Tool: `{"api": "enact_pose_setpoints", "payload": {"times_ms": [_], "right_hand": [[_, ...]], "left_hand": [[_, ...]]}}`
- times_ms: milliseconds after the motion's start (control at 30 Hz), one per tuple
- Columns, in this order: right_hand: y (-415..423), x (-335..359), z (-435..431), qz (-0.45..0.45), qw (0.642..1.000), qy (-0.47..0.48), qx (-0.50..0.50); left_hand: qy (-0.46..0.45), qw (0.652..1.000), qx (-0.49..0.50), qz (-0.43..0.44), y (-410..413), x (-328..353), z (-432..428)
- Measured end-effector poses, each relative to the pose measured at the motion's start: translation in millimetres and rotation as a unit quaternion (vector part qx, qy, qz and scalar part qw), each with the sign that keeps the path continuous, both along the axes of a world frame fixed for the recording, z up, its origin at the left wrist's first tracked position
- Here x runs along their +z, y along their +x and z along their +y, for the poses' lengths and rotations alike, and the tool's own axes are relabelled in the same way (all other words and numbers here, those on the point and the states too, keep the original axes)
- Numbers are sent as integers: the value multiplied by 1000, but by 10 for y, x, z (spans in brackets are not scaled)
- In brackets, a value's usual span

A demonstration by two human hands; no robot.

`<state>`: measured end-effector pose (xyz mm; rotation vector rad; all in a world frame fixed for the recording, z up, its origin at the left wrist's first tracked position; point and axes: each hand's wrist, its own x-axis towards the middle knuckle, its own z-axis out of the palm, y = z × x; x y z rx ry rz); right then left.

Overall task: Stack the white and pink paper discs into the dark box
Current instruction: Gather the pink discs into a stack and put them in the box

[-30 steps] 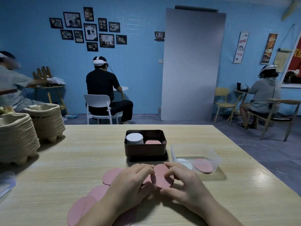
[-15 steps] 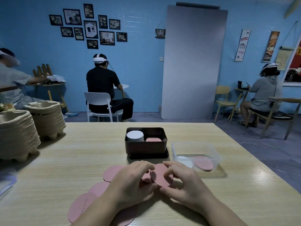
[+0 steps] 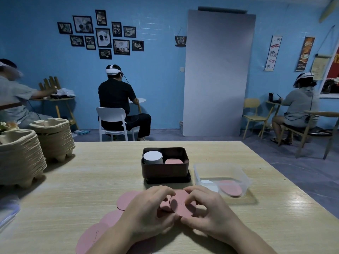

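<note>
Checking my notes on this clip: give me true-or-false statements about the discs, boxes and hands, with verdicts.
The dark box holds a white stack and a pink stack. True.
The white stack is lower than the pink stack. False: it stands taller.
The left hand and right hand both hold one pink disc. True.
The clear container holds only white discs. False: pink discs lie there too.
The clear container sits left of the dark box. False: right.
</note>
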<state>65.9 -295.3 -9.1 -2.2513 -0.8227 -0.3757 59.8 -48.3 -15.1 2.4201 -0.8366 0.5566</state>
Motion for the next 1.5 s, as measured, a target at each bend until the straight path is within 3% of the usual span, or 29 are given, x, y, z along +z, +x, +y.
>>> {"api": "enact_pose_setpoints", "payload": {"times_ms": [333, 533, 700, 900, 1333, 1500], "right_hand": [[333, 370, 80, -37, 996, -76, 31], [668, 715, 169, -51, 998, -30, 14], [1090, 861, 224, -17, 998, -8, -55], [1506, 879, 359, 55, 990, -88, -100], [1760, 805, 543, 72, 943, -287, -154], [1739, 829, 563, 65, 939, -301, -154]], "left_hand": [[3, 1000, -15, -13, 209, 273, 19], [-13, 999, 17, -45, 523, 566, 138], [32, 993, 72, -94, 753, 536, 369], [60, 990, 89, -89, 823, 272, 471], [39, 994, 73, -77, 838, 195, 444], [35, 995, 72, -57, 812, 200, 458]]}}
